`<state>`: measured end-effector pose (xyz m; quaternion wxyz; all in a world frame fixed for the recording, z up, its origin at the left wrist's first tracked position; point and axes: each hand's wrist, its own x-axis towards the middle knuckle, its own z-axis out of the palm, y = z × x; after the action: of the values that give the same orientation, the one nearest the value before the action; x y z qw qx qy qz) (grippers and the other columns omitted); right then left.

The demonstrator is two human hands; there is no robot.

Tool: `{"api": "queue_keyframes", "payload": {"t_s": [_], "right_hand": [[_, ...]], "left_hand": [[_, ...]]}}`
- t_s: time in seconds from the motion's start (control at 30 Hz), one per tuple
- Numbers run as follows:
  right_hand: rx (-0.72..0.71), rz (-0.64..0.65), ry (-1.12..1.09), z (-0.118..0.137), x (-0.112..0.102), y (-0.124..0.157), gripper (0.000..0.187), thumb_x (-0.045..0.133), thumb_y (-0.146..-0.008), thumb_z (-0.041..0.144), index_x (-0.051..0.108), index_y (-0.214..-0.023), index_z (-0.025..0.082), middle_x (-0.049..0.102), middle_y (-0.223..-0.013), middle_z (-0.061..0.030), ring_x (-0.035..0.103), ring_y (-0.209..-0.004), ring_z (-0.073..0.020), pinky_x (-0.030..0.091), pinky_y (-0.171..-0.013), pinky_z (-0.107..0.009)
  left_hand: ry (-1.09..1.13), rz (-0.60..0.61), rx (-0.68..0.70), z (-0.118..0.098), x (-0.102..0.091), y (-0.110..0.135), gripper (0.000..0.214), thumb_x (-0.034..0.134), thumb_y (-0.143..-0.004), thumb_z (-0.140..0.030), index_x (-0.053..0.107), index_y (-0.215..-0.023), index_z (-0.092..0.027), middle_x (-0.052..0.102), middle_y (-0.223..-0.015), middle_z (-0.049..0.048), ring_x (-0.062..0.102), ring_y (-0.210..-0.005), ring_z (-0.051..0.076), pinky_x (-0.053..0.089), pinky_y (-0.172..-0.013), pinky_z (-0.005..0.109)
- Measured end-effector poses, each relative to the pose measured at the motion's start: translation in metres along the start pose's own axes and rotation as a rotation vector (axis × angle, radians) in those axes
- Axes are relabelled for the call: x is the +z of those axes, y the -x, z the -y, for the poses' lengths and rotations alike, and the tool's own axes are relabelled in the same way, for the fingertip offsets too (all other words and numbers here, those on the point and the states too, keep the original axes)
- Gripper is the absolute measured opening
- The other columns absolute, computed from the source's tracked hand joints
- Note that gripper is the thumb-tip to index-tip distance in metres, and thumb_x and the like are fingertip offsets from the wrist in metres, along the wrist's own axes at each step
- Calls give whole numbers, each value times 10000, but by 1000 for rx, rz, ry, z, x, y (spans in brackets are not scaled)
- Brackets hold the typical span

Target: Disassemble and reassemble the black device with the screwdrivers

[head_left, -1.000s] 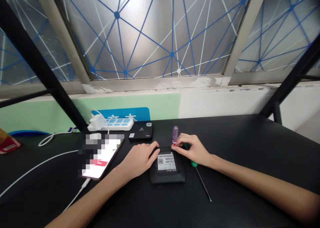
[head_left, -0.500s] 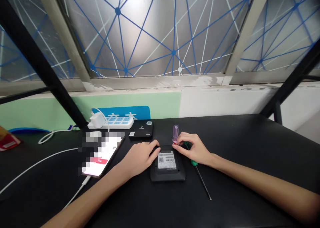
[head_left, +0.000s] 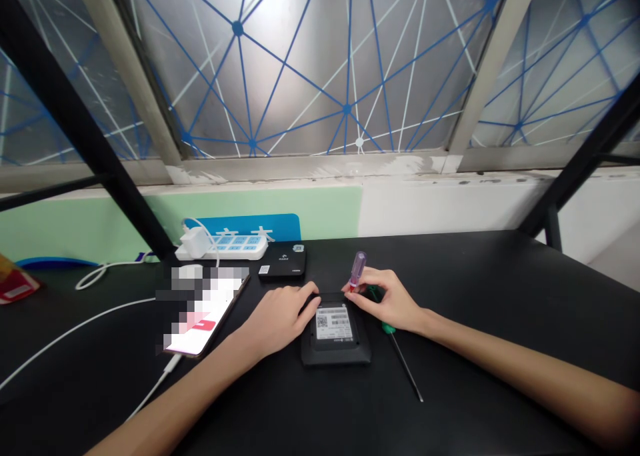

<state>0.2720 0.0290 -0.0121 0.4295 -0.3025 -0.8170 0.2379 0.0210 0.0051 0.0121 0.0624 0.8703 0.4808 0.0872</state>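
Observation:
A black electronic device (head_left: 336,355) with a white printed label lies flat on the black table. Fingers and thumb of my left hand (head_left: 283,316) grip its far left corner. Pinched in my right hand (head_left: 393,301) is a small screwdriver (head_left: 359,267) with a clear purple handle and a red collar. It leans to the right over the device's far right corner; its tip is hidden by my fingers. A larger green-handled screwdriver (head_left: 406,365) lies right of the device, its handle partly beneath my right hand.
Left of my left hand lies a lit phone (head_left: 204,323), partly blurred, with a white cable (head_left: 153,393) plugged in. Behind stand a black box (head_left: 283,261) and a white power strip (head_left: 245,246) with a charger. A red packet (head_left: 19,284) sits far left.
The small screwdriver in my right hand has tipped from nearly upright to leaning right. My left hand and the device stay in place.

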Motion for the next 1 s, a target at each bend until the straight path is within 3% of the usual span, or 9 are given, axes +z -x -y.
{"api": "queue_keyframes", "payload": {"t_s": [0.43, 0.7, 1.0], "right_hand": [[32, -8, 3, 0, 1, -2, 157, 691, -858, 297, 711, -773, 166, 670, -753, -55, 610, -670, -162, 515, -642, -300], [19, 11, 17, 1, 0, -1, 161, 666, -879, 317, 740, -884, 175, 694, -814, -75, 624, -712, -177, 533, -671, -313], [0, 16, 24, 3, -1, -2, 144, 663, -876, 285, 722, -811, 170, 673, -766, -65, 622, -696, -171, 524, -653, -302]], "left_hand": [[10, 0, 12, -1, -1, -1, 316, 300, -1039, -405, 558, -1089, -231, 691, -853, 38, 687, -786, 241, 438, -651, 313], [3, -5, 10, 0, 0, 0, 353, 278, -1038, -426, 566, -1086, -228, 686, -830, 41, 681, -754, 236, 438, -637, 311], [11, -5, 12, 0, 1, -1, 354, 285, -1037, -427, 569, -1092, -224, 691, -847, 47, 683, -771, 239, 442, -651, 319]]}}
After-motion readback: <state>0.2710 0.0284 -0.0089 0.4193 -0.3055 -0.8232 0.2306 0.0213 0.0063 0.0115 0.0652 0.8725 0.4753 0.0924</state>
